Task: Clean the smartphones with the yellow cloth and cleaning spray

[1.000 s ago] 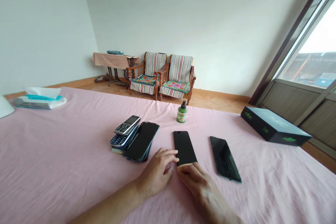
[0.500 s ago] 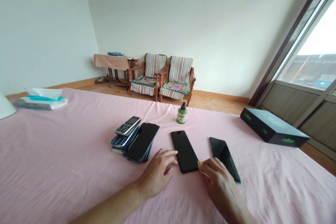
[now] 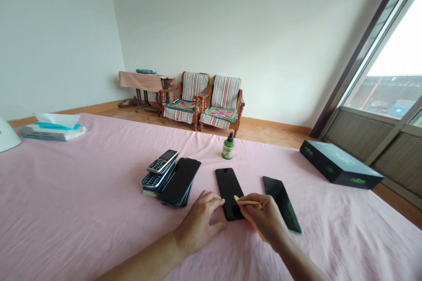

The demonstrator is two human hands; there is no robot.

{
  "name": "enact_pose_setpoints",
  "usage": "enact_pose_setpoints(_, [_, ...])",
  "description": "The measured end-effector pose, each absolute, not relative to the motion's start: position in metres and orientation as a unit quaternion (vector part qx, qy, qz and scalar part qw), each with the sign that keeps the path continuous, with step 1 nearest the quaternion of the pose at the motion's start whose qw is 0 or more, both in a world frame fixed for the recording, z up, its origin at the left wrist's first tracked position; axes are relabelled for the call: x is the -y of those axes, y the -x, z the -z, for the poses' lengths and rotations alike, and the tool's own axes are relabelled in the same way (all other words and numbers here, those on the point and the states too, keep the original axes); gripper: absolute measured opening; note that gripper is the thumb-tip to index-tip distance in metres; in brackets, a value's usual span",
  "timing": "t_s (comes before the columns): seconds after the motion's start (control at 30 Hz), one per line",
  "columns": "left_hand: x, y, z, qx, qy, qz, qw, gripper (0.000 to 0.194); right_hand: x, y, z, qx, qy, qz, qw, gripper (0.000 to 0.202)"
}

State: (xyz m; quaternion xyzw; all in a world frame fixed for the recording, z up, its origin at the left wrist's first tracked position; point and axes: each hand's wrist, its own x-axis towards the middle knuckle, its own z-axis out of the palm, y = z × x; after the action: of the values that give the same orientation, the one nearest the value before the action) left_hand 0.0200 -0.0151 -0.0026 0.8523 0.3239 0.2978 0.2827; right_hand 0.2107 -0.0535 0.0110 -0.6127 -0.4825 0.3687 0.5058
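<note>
A black phone (image 3: 230, 189) lies face up on the pink cloth (image 3: 115, 228). Pinched in my right hand (image 3: 263, 215) is a yellow-orange cloth (image 3: 251, 217), held over the phone's lower right part. My left hand (image 3: 201, 221) rests at the phone's left side, fingers apart, fingertips at its edge. Another dark phone (image 3: 282, 202) lies to the right, partly behind my right hand. On the left is a stack of phones, with a black smartphone (image 3: 180, 182) and a silver keypad phone (image 3: 163, 161) on top.
A green spray bottle (image 3: 228, 146) stands beyond the phones. A black box (image 3: 341, 164) lies at the right, a tissue pack (image 3: 54, 128) at the far left. Two wooden chairs (image 3: 219, 112) and a covered sewing table (image 3: 141, 81) are by the wall.
My right hand has lifted from the phone's lower right corner and moved over its screen, showing more of the yellow-orange cloth. My left hand's thumb and fingers have spread wider.
</note>
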Motion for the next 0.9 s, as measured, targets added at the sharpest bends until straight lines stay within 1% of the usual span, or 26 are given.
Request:
enact_pose_setpoints(0.1, [0.015, -0.019, 0.002, -0.333, -0.853, -0.293, 0.274, 0.045, 0.056, -0.21, -0.021, 0.407, 0.584, -0.465, 0.527, 0.024])
enact_pose_setpoints(0.17, [0.016, -0.02, 0.001, -0.345, -0.854, -0.289, 0.261, 0.041, 0.06, -0.209, -0.026, 0.378, 0.57, -0.496, 0.535, 0.026])
enact_pose_setpoints(0.4, [0.022, -0.022, -0.006, -0.377, -0.859, -0.282, 0.201, 0.018, 0.071, -0.194, -0.031, 0.392, 0.526, -0.537, 0.53, 0.029])
enact_pose_setpoints(0.53, [0.027, -0.022, -0.011, -0.358, -0.889, -0.249, 0.141, 0.022, 0.071, -0.184, -0.032, 0.38, 0.501, -0.559, 0.54, 0.025])
enact_pose_setpoints(0.63, [0.027, -0.022, -0.012, -0.354, -0.9, -0.23, 0.104, 0.017, 0.071, -0.178, -0.032, 0.37, 0.491, -0.57, 0.545, 0.022])
enact_pose_setpoints(0.7, [0.027, -0.021, -0.011, -0.349, -0.905, -0.227, 0.085, 0.012, 0.071, -0.178, -0.032, 0.374, 0.488, -0.569, 0.545, 0.023])
enact_pose_setpoints(0.8, [0.026, -0.019, -0.007, -0.334, -0.905, -0.256, 0.07, 0.015, 0.067, -0.187, -0.034, 0.395, 0.504, -0.542, 0.545, 0.026])
enact_pose_setpoints(0.87, [0.026, -0.018, -0.003, -0.324, -0.897, -0.291, 0.069, 0.02, 0.059, -0.201, -0.035, 0.415, 0.537, -0.479, 0.557, 0.028])
enact_pose_setpoints(0.9, [0.026, -0.017, -0.001, -0.319, -0.894, -0.306, 0.071, 0.021, 0.054, -0.209, -0.035, 0.429, 0.558, -0.428, 0.567, 0.028])
